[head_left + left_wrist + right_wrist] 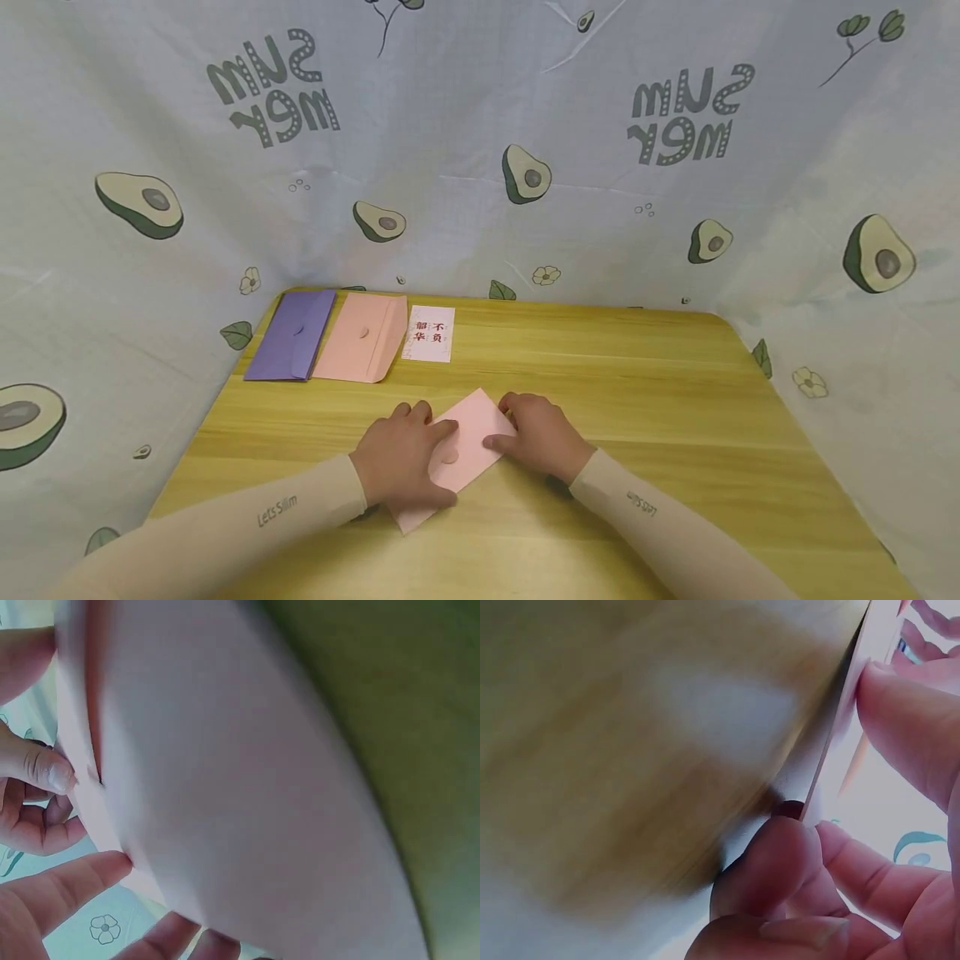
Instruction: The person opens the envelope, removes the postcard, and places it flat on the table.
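A pale pink envelope (476,429) lies slanted across the middle of the table, one end pointing up and right. My left hand (401,458) holds its lower left part, the thumb by the near edge and the fingers spread over it. At the other end, my right hand (543,437) pinches the edge between thumb and fingers. The left wrist view shows the broad face of the envelope (232,787) close up, with a dark slit along one side. In the right wrist view the envelope (832,754) appears edge-on, slightly off the table, with fingertips against its edge.
At the table's back left lie purple envelopes (285,337), a peach-pink envelope (356,337) with its flap to the right, and a white card (430,333) with red characters. A printed cloth (450,158) hangs behind the wooden table (637,375) and along its sides.
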The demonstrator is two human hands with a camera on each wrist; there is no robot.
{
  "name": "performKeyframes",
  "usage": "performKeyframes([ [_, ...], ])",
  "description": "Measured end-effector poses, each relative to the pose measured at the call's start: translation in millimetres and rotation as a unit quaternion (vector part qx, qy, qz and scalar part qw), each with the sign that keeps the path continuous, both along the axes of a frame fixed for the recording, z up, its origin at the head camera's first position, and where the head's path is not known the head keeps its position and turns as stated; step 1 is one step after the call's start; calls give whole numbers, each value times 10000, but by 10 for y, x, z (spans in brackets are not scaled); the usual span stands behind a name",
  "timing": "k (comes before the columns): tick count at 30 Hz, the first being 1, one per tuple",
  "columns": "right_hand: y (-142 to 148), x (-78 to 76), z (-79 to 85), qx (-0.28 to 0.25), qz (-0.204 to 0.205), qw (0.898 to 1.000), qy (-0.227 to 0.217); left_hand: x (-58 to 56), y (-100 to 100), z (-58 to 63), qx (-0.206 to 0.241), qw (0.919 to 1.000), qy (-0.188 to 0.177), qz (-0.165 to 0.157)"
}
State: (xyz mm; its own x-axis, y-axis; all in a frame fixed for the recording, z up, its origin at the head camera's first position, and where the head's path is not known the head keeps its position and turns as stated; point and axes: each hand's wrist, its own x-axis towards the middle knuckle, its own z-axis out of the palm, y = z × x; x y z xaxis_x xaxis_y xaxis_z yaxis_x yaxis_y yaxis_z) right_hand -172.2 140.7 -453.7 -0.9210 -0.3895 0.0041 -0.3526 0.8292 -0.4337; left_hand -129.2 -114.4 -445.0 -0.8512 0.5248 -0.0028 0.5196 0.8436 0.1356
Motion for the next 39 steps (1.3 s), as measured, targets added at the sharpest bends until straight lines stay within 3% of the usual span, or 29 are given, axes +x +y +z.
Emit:
performKeyframes([
  [15, -25, -97, 102, 1053, 565, 9922, 352, -101, -77, 12, 347, 9986, -60, -401],
  [28, -73, -163, 73, 777, 1103, 9892, 575, -70, 15, -78, 56, 9954, -54, -956],
  [39, -80, -160, 73, 616, 1096, 9905, 563, -21, 129, -115, -157, 9968, -426, -653],
])
